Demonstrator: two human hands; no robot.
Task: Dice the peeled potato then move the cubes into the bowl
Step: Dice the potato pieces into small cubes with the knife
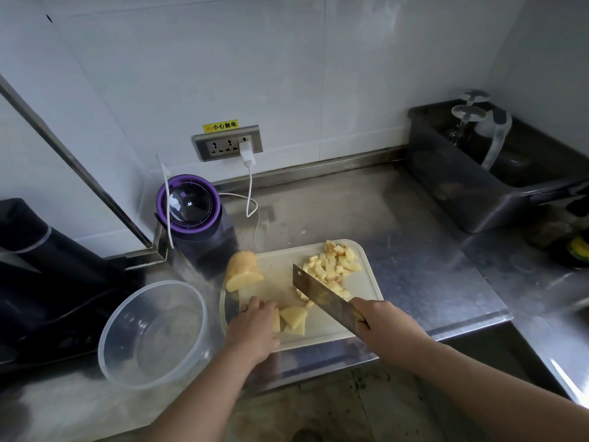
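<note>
Now the left hand (255, 327) curls its fingers onto the pale yellow potato slabs (294, 319) at the white plastic cutting board's (277, 269) 6 o'clock edge. The right hand (379, 317) has its fingers clamped on the steel cleaver (322, 295), whose blade slants toward 10 o'clock, just at 2 o'clock of the slabs. Diced cubes (334, 263) pile at 1 o'clock. The clear plastic bowl (178, 314) sits at 9 on the steel worktop (414, 250), nearer the left hand.

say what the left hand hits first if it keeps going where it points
From the left hand holding potato pieces: bare cutting board, then likely the cleaver; its height is unclear.
</note>
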